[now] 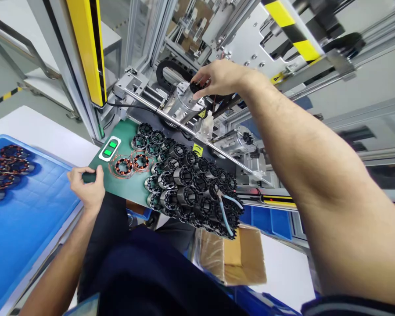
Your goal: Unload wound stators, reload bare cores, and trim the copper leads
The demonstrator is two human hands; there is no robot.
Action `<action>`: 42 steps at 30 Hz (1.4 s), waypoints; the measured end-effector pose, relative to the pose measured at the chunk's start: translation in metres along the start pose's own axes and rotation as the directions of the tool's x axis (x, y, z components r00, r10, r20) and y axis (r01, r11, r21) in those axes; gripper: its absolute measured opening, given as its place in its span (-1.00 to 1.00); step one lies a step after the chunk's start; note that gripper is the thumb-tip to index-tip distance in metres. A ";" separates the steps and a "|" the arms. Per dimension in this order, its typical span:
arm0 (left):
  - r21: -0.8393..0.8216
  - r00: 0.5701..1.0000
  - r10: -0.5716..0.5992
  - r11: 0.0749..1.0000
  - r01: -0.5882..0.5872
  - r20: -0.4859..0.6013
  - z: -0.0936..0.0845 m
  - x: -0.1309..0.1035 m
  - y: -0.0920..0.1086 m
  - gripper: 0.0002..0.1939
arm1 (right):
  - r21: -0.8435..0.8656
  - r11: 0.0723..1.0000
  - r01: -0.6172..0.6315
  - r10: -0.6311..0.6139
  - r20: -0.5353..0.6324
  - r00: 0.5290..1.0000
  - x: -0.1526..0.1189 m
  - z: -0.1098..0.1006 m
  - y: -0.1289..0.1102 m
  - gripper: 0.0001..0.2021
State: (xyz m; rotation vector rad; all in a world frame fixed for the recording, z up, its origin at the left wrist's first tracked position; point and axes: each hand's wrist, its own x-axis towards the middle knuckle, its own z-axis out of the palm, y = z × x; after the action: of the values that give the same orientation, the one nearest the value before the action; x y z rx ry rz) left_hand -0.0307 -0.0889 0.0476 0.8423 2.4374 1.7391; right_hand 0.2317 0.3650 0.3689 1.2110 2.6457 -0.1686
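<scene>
My right hand point(215, 79) reaches into the machine. Its thumb and fingers are closed around a black toothed stator core point(195, 87) at the end of a metal cylinder point(179, 105). My left hand point(87, 188) is curled around the near left corner of the green worktop point(128, 188), with a dark green patch showing between thumb and fingers. Close by on the worktop lie two copper-wound stators point(123, 167) with loose wire ends. A white panel with two lit green buttons point(109, 149) is beside them. Many unwound stator cores point(186, 175) stand in rows and stacks to the right.
Blue-handled pliers point(226, 213) lie on top of the stacked cores. A blue tray point(49, 210) on the left holds wound stators. A metal rail point(171, 118) crosses the machine's front. An open cardboard box point(260, 259) stands below right. A yellow post point(85, 48) rises at the left.
</scene>
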 end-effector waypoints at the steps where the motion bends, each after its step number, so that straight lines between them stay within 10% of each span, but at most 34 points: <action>1: 0.000 1.000 0.007 1.000 -0.007 0.000 0.000 0.000 -0.001 -0.64 | 0.005 1.000 -0.004 0.005 -0.014 1.000 -0.002 0.001 -0.002 -0.21; 6: 0.002 0.998 0.060 0.998 -0.060 0.029 -0.001 0.002 -0.005 -0.64 | 0.019 1.000 -0.006 0.005 0.046 0.999 0.005 -0.020 -0.011 -0.11; 9: -0.003 0.995 0.089 0.996 -0.089 0.054 -0.003 0.004 -0.005 -0.65 | 0.225 0.969 0.098 -0.074 -0.112 0.991 0.023 -0.028 -0.026 -0.13; 12: -0.010 0.993 0.100 0.995 -0.100 0.060 -0.005 0.004 -0.004 -0.65 | 0.390 0.901 0.192 -0.079 -0.288 0.954 0.042 0.003 -0.044 -0.04; 16: -0.035 0.992 0.112 0.993 -0.110 0.063 -0.007 0.002 -0.002 -0.60 | 0.373 0.916 0.146 -0.064 -0.224 0.972 0.063 0.059 -0.045 -0.01; 22: -0.013 0.991 0.127 0.992 -0.127 0.045 -0.004 -0.001 -0.006 -0.62 | 0.353 0.885 0.305 -0.168 -0.370 0.914 0.083 0.065 -0.011 0.07; 28: 0.090 0.977 0.204 0.974 -0.209 0.060 -0.007 0.001 -0.008 -0.70 | 0.319 0.912 0.256 -0.168 -0.278 0.946 0.089 0.090 -0.029 0.31; 32: 0.241 0.840 0.510 0.805 -0.542 0.188 -0.019 0.006 -0.007 -0.87 | 0.363 0.844 0.396 -0.212 -0.453 0.866 0.038 0.059 -0.032 0.36; 36: 0.221 0.679 0.609 0.656 -0.722 0.409 -0.023 0.002 0.009 -0.55 | 0.476 0.802 0.361 0.007 -0.612 0.791 -0.065 0.031 0.020 0.07; 42: 0.454 0.831 0.208 0.757 -0.471 0.515 -0.006 -0.004 0.050 -0.02 | 0.544 0.838 -0.047 0.349 -0.468 0.812 -0.161 0.085 0.154 0.17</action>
State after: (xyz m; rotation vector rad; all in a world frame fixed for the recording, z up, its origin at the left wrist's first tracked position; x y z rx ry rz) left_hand -0.0089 -0.0849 0.0928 1.6344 2.5814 0.6909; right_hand 0.4639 0.3312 0.3256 1.9775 3.0241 -0.6039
